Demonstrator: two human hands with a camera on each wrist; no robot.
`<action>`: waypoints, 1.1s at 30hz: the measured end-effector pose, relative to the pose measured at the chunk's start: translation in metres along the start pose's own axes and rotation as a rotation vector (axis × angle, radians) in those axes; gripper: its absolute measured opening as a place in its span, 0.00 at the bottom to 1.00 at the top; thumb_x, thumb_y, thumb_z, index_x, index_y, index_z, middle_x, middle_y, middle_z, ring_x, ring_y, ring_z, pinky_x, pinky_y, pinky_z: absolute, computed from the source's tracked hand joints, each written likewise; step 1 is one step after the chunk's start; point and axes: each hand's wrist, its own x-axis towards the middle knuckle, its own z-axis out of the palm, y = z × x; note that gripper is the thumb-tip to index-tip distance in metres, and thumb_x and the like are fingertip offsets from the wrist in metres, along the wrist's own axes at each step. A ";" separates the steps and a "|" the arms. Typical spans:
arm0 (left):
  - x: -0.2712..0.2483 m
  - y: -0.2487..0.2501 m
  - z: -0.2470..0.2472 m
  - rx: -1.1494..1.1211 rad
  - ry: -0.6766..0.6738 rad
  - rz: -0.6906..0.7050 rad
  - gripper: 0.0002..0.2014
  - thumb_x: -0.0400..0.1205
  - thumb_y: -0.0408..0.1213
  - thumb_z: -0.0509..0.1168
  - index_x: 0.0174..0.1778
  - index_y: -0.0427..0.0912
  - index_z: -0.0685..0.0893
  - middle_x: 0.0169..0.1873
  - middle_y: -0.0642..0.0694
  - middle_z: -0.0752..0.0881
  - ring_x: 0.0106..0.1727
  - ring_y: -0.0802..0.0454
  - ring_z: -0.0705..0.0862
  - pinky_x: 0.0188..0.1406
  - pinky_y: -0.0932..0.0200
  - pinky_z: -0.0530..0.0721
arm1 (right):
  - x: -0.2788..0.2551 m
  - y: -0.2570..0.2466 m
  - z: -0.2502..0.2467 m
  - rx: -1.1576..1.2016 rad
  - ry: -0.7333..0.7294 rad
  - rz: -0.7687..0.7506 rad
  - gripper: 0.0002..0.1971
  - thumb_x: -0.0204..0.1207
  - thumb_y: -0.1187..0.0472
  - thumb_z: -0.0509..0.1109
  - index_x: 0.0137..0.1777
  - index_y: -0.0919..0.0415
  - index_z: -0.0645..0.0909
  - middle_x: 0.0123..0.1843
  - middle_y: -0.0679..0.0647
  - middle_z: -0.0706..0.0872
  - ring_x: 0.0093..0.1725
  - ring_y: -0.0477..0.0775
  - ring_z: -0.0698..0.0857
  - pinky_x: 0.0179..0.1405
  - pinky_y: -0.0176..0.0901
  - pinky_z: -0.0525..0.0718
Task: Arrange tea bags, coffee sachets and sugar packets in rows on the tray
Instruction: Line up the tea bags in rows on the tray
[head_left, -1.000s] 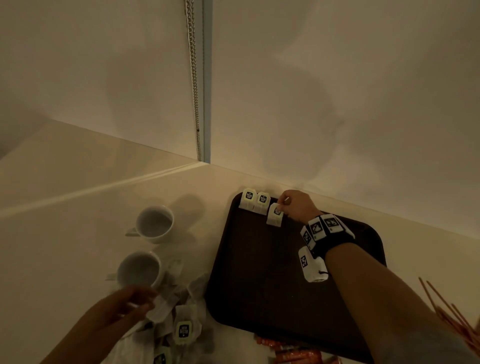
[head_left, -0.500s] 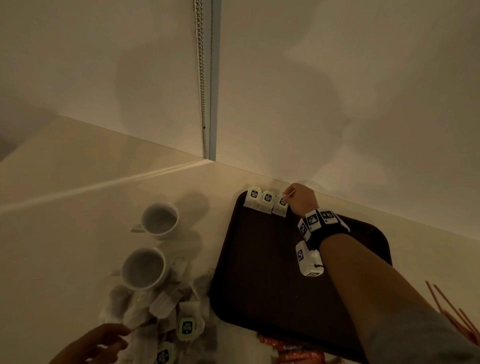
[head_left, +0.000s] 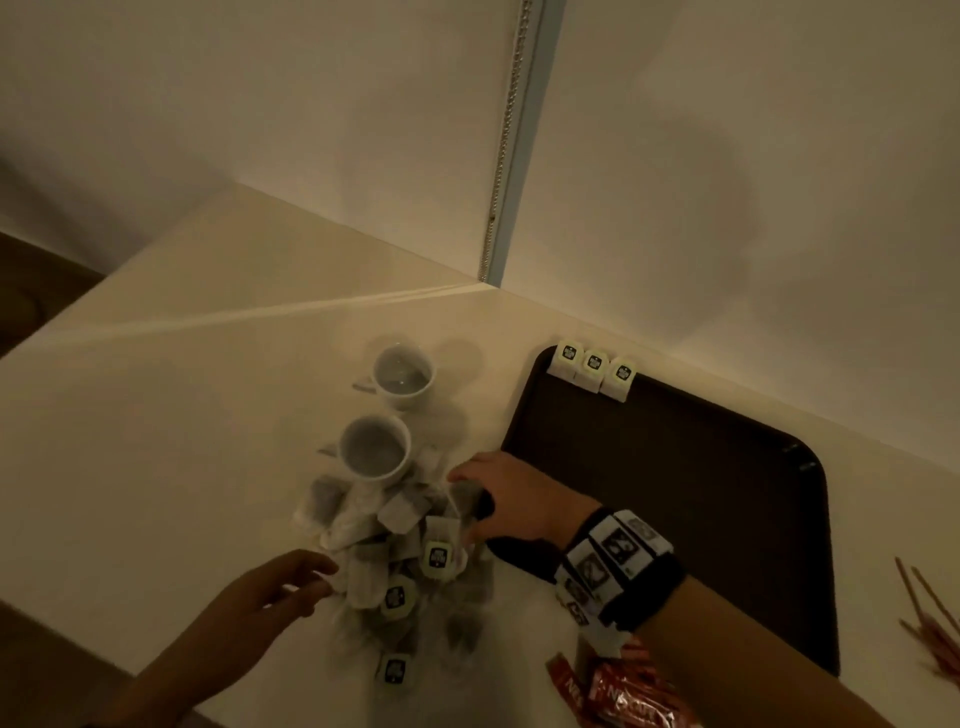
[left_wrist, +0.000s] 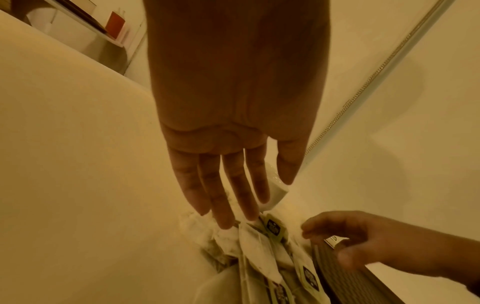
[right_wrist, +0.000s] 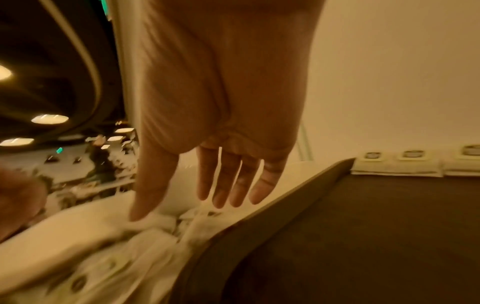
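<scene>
Counter (head_left: 171, 395): pale, set in wall corner.
Tray (head_left: 691, 519): dark, on counter by wall.
Right hand (head_left: 511, 496): reaching across tray's left rim to pile; fingers straight and loose, grasping nothing, thumb tip touching bag.
Left hand (head_left: 270, 590): at pile's near-left edge; fingers straight and spread, tips on bags, nothing grasped.
Pile (head_left: 395, 540): loose tea bags on counter, left of tray.
Cups (head_left: 375, 452): two, white, beyond pile; nearer one touching it.
Row (head_left: 595, 370): three tea bags side by side, tray's far-left corner.
Sachets (head_left: 628, 691): red, on counter at tray's near edge.
</scene>
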 end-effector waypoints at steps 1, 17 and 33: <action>-0.003 -0.003 -0.001 0.003 0.002 0.002 0.09 0.82 0.36 0.64 0.51 0.55 0.86 0.44 0.52 0.90 0.40 0.57 0.88 0.44 0.61 0.82 | 0.004 -0.007 0.007 -0.087 -0.021 0.022 0.38 0.65 0.43 0.78 0.73 0.57 0.70 0.66 0.56 0.76 0.63 0.56 0.74 0.64 0.51 0.74; -0.005 0.020 0.009 -0.061 -0.030 0.195 0.06 0.85 0.38 0.61 0.53 0.50 0.82 0.49 0.44 0.87 0.44 0.54 0.85 0.42 0.68 0.81 | 0.016 -0.032 0.034 0.002 0.082 0.090 0.26 0.68 0.56 0.78 0.65 0.59 0.77 0.61 0.57 0.81 0.62 0.56 0.79 0.61 0.46 0.76; 0.051 0.115 0.053 -0.862 -0.372 0.112 0.13 0.83 0.35 0.60 0.62 0.39 0.82 0.54 0.37 0.88 0.50 0.46 0.88 0.50 0.52 0.86 | -0.031 -0.050 -0.032 0.515 0.278 0.042 0.27 0.57 0.60 0.85 0.55 0.53 0.79 0.47 0.45 0.84 0.41 0.38 0.83 0.37 0.28 0.80</action>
